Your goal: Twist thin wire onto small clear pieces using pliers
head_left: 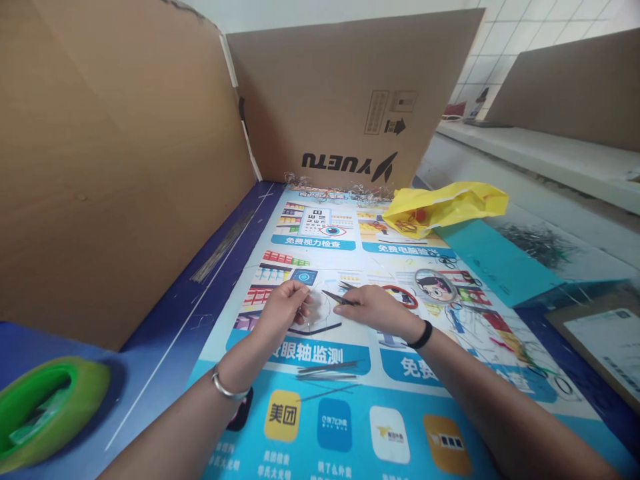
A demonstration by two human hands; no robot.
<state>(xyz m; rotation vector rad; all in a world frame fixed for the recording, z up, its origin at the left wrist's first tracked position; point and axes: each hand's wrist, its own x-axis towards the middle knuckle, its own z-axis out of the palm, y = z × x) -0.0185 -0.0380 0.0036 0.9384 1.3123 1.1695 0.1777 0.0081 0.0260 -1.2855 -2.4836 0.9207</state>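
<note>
Pinching the left edge of a thin clear round piece (317, 313), your left hand (286, 308) is closed on it with thumb and fingertips, low over the printed poster (350, 427) that covers the counter (165, 333). Your right hand (374, 308) sits just beside it, fingers curled tight around a dark pointed tool (336, 297) whose tip points left and reaches over the clear piece, which lies between your two hands. What the clear piece is made of is too faint to tell. A small bundle of thin dark wires (327, 370) lies on the poster just nearer to you than your hands. A yellow bag (445, 205) rests farther off to the right, near the cardboard wall (340, 87), and a green tape roll (47, 407) sits well apart at your far left.
</note>
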